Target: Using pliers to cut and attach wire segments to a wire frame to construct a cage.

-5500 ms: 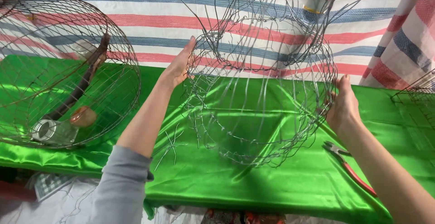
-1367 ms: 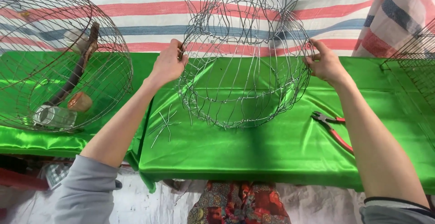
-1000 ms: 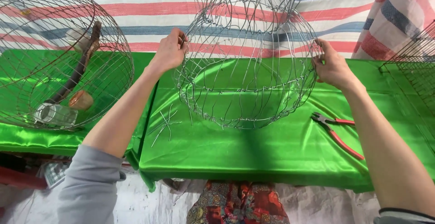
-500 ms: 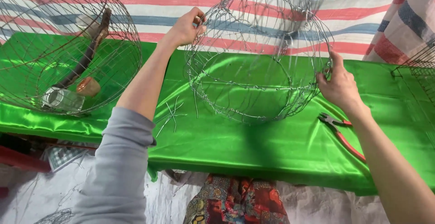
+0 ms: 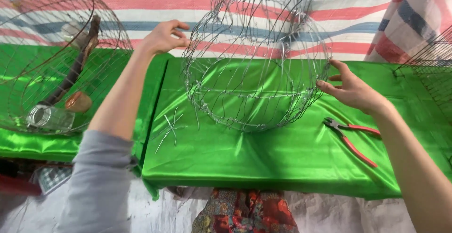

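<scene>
Wire frame: a rounded, unfinished wire cage frame point(image 5: 256, 73) stands over the green satin table cover point(image 5: 263, 153), its bottom curve resting near the middle of the cloth, loose wire ends rising past the top edge of view.
Left hand: the left hand point(image 5: 165, 36) is at the frame's upper left rim, fingers curled in a pinch at the wires; whether a strand is truly gripped cannot be told.
Right hand: the right hand point(image 5: 351, 89) is at the frame's right rim, fingers spread and open, fingertips touching the outer wires, nothing clasped.
Pliers: red-handled pliers point(image 5: 353, 136) lie flat on the cloth just below the right hand, apart from the frame, handles pointing toward the near right edge.
Loose wires: a small bunch of short cut wires point(image 5: 170, 127) lies on the cloth left of the frame's base, close to the cover's left fold.
Neighbouring cage: a finished round wire cage point(image 5: 52, 58) lies tilted on the left green cover, well apart from the frame, holding a wooden perch and a glass jar point(image 5: 47, 118).
Open room: bare cloth runs along the near edge in front of the frame.
Backdrop: a red, white and blue striped sheet point(image 5: 155, 7) hangs behind.
</scene>
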